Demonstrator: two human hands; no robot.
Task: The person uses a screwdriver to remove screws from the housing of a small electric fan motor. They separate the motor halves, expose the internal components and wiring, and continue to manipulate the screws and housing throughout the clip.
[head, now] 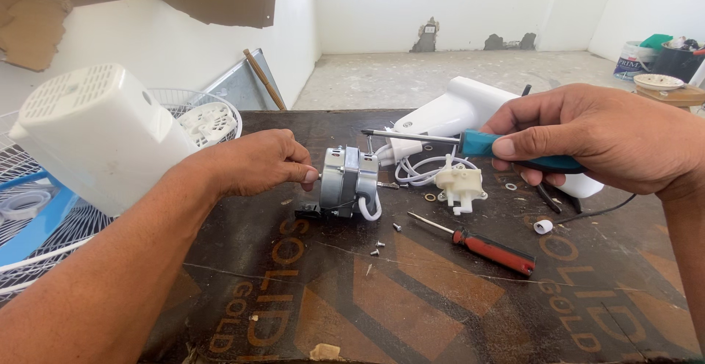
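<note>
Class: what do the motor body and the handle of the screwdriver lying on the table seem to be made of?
Motor body: looks like bare metal, with a dull silvery-grey sheen. Handle of the lying screwdriver: probably plastic, glossy red with a dark tip; its thin shaft appears to be bright steel.

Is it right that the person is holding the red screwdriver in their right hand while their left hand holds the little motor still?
Not quite. The head view shows the right hand holding a blue-handled screwdriver. The red screwdriver lies untouched on the table. The left hand does hold the motor.
</note>
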